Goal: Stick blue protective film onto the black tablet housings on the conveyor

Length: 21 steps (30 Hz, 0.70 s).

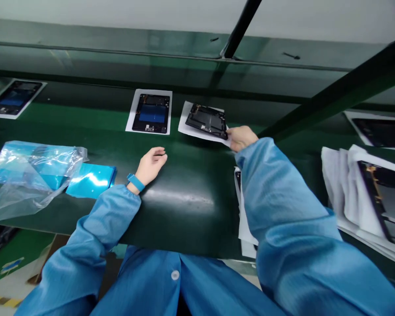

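Observation:
My right hand (242, 138) grips the near right corner of an opened tablet body (208, 120) with black frame and inner parts showing, together with the white sheet (185, 125) beneath it. Both look slightly tilted at the table's far side. Over the middle of the table is my left hand (149, 166), holding nothing, its fingers loosely curled with the thumb apart; a blue band (136, 182) circles the wrist. Beyond it lies another tablet body (153, 113) with a blue inner area, on its own white sheet (132, 118).
Shiny blue film pieces (90, 179) and a clear plastic bag (33, 193) lie left on the green table (177, 228). At right stands a stack of white sheets (335, 184) with tablet parts (390, 197). A dark slanted bar (342, 83) crosses the upper right.

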Motion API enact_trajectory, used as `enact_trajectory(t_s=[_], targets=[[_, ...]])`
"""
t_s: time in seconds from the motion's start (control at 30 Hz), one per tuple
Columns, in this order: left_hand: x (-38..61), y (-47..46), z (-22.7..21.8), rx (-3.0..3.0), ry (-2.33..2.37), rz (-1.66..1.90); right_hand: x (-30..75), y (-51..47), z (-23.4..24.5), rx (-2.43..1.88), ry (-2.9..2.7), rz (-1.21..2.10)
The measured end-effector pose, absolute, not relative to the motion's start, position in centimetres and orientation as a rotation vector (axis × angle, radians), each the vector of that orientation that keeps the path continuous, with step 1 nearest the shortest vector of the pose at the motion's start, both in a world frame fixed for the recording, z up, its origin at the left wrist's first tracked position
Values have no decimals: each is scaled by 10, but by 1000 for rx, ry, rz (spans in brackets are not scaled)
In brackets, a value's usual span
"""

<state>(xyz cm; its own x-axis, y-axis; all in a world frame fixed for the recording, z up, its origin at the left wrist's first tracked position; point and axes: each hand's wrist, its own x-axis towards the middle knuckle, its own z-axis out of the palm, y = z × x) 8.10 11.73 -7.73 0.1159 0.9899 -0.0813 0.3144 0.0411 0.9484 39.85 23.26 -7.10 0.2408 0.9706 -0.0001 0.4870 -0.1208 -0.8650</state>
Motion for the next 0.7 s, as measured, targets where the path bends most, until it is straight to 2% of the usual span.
enact_trajectory(t_s=[0.17,0.4,0.53,0.7], targets=[[94,111,-68,1048,1153,826,371,148,-77,-1667,-1186,1134],[78,42,-70,1035,1156,703,353,6,-89,-1561,-1166,1302],[66,13,-66,1226,1346,605,357,-21,-96,-1626,-1259,1248],[6,7,-46,1579,1922,685,364,-25,-103,-1749,-1374,1059]])
